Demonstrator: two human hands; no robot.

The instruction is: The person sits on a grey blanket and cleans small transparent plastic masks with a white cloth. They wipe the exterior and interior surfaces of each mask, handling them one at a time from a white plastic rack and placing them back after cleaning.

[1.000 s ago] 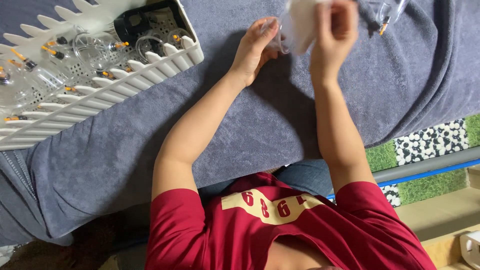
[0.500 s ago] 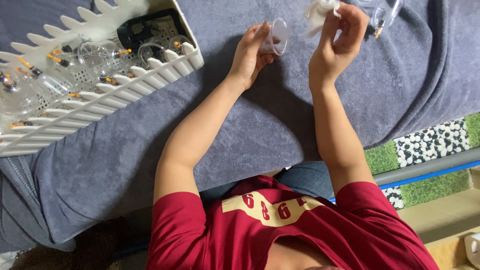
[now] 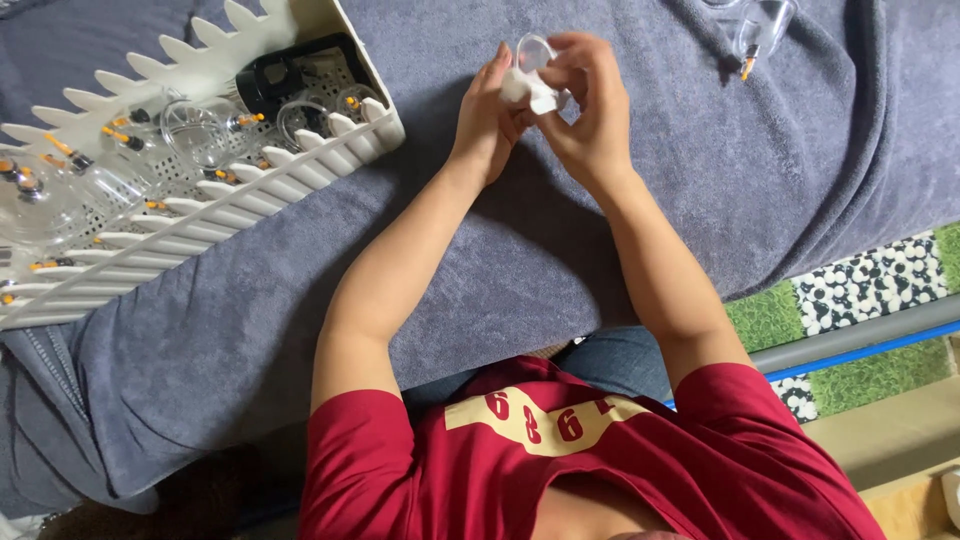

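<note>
While both my hands are raised together over the grey blanket (image 3: 620, 240), the small clear cup (image 3: 533, 52) sits in my left hand (image 3: 487, 115), its round mouth turned up and a little toward my right hand (image 3: 590, 110). My left fingers (image 3: 500, 70) are curled narrow round the cup's side and base, holding it from below. My right fingers (image 3: 580, 60) are pinched shut on a wad of white tissue (image 3: 528, 88), which presses against the cup just under its rim, on the side nearest my right palm. So the cup lies directly between the two sets of fingers, touching both, with the tissue wedged at the meeting point; its short axis from mouth to base runs away from me, along the line of my left fingers. Neither hand is nearer than the other: both are on it.

Well off to the left of my left fingers stands the white slatted basket (image 3: 300, 175), with more clear cups (image 3: 200, 130) and a black pump-like tool (image 3: 285, 75) lying inside. Beyond my right fingers, up and to the right, another clear cup with an orange-tipped valve (image 3: 757, 30) lies on the blanket, well apart from my hands.
</note>
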